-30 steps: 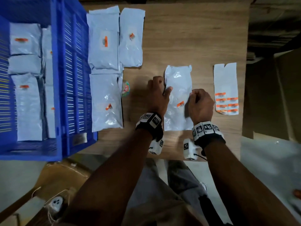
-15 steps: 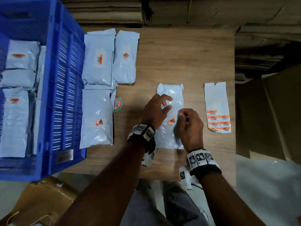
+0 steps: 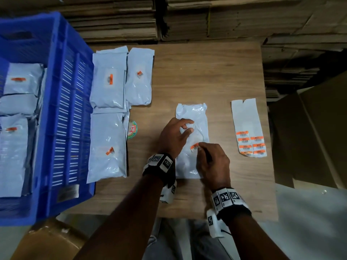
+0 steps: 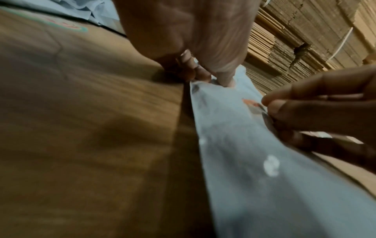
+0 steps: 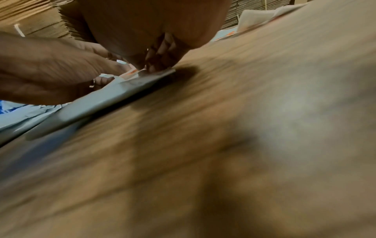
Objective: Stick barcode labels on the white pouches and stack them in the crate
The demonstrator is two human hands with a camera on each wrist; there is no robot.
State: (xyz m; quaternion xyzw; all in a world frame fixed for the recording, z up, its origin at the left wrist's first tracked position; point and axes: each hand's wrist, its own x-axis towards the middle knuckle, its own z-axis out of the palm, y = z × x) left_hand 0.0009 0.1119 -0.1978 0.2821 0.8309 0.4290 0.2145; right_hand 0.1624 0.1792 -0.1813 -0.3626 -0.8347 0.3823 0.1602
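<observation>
From the head view, a white pouch (image 3: 195,117) lies flat on the wooden table (image 3: 206,72). The left hand (image 3: 173,136) rests curved fingertips on its upper part, nothing gripped, while the right hand (image 3: 213,162) presses the barcode label (image 3: 194,146) against it. The label sheet (image 3: 246,121) lies to the right; the blue crate (image 3: 71,117) stands at left, pouches inside. The left wrist view shows fingertips (image 4: 224,78) on the pouch edge. The right wrist view is blurred — curled fingers (image 5: 162,54) seemingly pinch the label.
</observation>
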